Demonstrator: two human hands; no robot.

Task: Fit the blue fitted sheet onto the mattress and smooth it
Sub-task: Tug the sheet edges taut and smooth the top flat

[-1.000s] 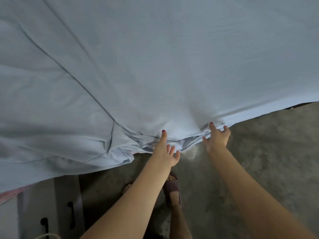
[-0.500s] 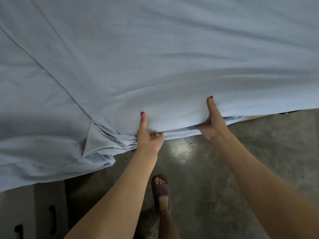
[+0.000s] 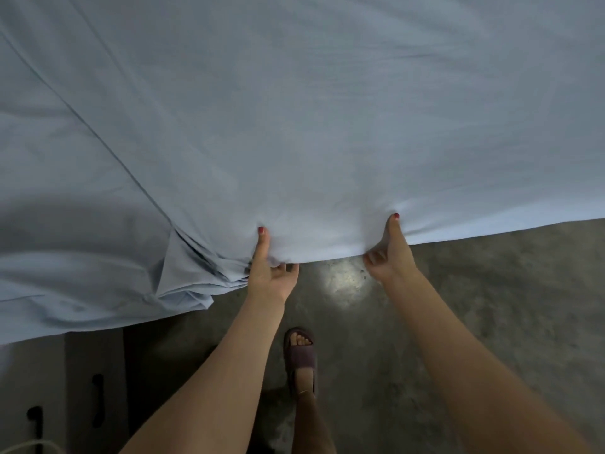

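The blue fitted sheet (image 3: 294,126) fills the upper two thirds of the head view, stretched over the mattress, which is hidden beneath it. Near the sheet's front edge my left hand (image 3: 270,273) grips the cloth, thumb lying on top and fingers tucked under the hem. My right hand (image 3: 389,253) holds the same edge about a forearm's length to the right, thumb on top, fingers curled below. Left of my left hand the cloth gathers into a bunch of folds (image 3: 193,273) at a seam.
Grey concrete floor (image 3: 474,306) lies below the sheet's edge, with a bright light spot between my hands. My foot in a dark slipper (image 3: 301,358) stands under my arms. A pale cabinet with dark handles (image 3: 95,398) sits at the bottom left.
Both hands went from open below the hem to gripping the sheet's edge with thumbs on top. The cloth between them now lies tighter and covers the frame edge at right.
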